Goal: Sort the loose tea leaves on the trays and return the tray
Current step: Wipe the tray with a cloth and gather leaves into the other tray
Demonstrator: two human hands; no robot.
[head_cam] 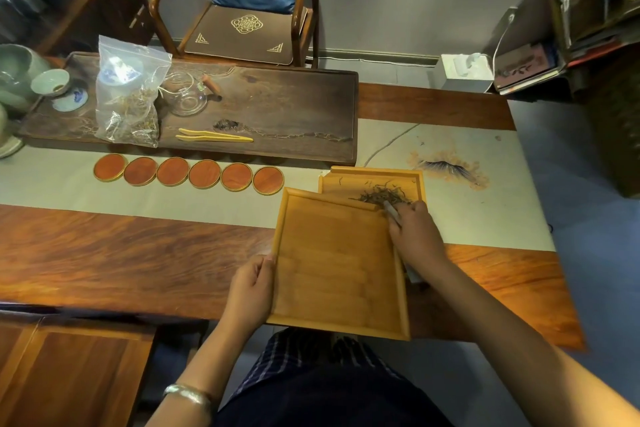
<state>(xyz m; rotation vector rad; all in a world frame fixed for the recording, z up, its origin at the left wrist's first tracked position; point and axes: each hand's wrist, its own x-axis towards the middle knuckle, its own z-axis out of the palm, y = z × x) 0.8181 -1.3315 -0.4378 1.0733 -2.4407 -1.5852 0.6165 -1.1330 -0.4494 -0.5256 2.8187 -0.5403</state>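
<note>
A light bamboo tray (pixel 332 263) lies tilted over the table's front edge, its inside bare. My left hand (pixel 252 288) grips its left rim. A second bamboo tray (pixel 408 180) lies behind it, partly covered by the first tray's far corner, with a pile of dark loose tea leaves (pixel 384 196) in it. My right hand (pixel 415 236) is over the near tray's right rim, shut on a thin grey tool (pixel 393 211) whose tip touches the leaves.
A row of several round orange coasters (pixel 188 173) lies on the pale table runner (pixel 207 201). Behind it a dark wooden tea board (pixel 294 107) bears a plastic bag of tea (pixel 128 97), bamboo tongs (pixel 214 136), a glass pitcher (pixel 187 95). A chair (pixel 242 10) stands beyond.
</note>
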